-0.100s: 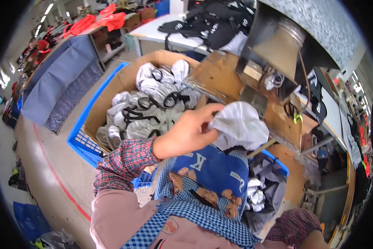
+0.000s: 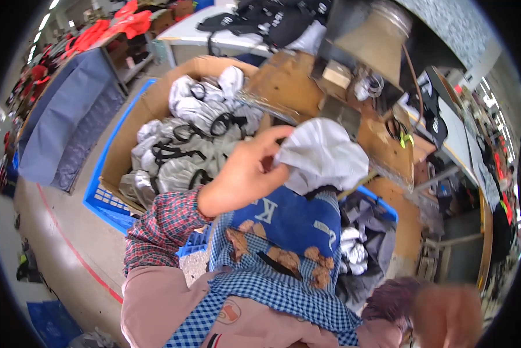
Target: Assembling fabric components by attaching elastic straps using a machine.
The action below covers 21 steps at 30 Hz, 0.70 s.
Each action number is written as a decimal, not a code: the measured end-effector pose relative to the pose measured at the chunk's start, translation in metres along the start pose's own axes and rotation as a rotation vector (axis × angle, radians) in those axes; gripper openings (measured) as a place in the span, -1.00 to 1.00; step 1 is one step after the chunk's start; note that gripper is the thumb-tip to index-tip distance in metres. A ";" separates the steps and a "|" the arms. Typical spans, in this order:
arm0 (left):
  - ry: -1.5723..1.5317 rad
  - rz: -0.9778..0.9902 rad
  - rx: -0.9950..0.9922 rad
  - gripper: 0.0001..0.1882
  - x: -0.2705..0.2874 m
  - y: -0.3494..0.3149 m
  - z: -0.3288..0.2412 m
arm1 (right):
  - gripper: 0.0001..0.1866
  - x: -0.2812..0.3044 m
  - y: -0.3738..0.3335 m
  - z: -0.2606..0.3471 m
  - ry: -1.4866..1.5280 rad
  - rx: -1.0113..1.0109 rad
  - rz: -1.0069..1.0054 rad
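Note:
My left hand [image 2: 246, 173] pinches the left edge of a rounded white cloth piece [image 2: 324, 153] with a black band at its lower rim, holding it up above my lap. Beyond that hand, a cardboard box [image 2: 114, 168] holds a heap of similar white cloth pieces [image 2: 176, 142] with black straps and loops. At the lower right is my right hand [image 2: 447, 316], smeared by motion, well apart from the cloth; its fingers cannot be made out. A blue checked apron [image 2: 283, 298] with a blue printed panel covers my front.
A blue plastic crate [image 2: 95, 197] surrounds the box. Right of it stands a worn wooden worktop [image 2: 286, 81] with a metal funnel-shaped hood [image 2: 379, 43]. Dark cloth and white pieces fill another crate [image 2: 382, 206] by my right side. Black garments [image 2: 266, 26] lie on a white table.
My right hand has come into view at the lower right, in fast motion. The surroundings have shifted slightly left and up in the view. My left hand keeps hold of the white cloth piece.

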<state>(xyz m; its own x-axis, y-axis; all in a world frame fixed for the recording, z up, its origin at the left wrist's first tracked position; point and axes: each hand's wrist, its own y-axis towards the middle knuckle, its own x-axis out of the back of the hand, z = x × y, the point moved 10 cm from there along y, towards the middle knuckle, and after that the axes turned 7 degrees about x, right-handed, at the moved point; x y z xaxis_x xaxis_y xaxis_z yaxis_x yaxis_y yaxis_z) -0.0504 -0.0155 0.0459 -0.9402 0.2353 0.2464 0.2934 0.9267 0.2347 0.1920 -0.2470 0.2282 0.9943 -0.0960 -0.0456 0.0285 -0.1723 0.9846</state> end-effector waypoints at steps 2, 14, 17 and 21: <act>-0.146 -0.027 -0.049 -0.51 -0.007 0.007 0.006 | -0.67 -0.002 -0.059 -0.056 -0.475 -0.518 0.246; -0.355 -0.090 0.163 -0.46 -0.043 -0.005 0.042 | -0.67 -0.035 -0.270 -0.135 -0.365 -1.351 0.424; -0.407 -0.028 0.232 -0.45 -0.065 -0.013 0.054 | -0.76 -0.020 -0.290 -0.129 -0.310 -1.357 0.282; -0.283 -0.115 0.237 -0.44 -0.058 -0.025 0.078 | -0.78 -0.030 -0.268 -0.128 -0.384 -1.137 0.494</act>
<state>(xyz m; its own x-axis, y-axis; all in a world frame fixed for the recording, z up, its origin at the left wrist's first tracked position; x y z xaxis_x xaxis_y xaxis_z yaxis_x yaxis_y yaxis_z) -0.0169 -0.0293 -0.0472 -0.9849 0.1670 -0.0456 0.1666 0.9859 0.0136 0.1672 -0.0727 -0.0132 0.8372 -0.2157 0.5025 -0.0721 0.8674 0.4924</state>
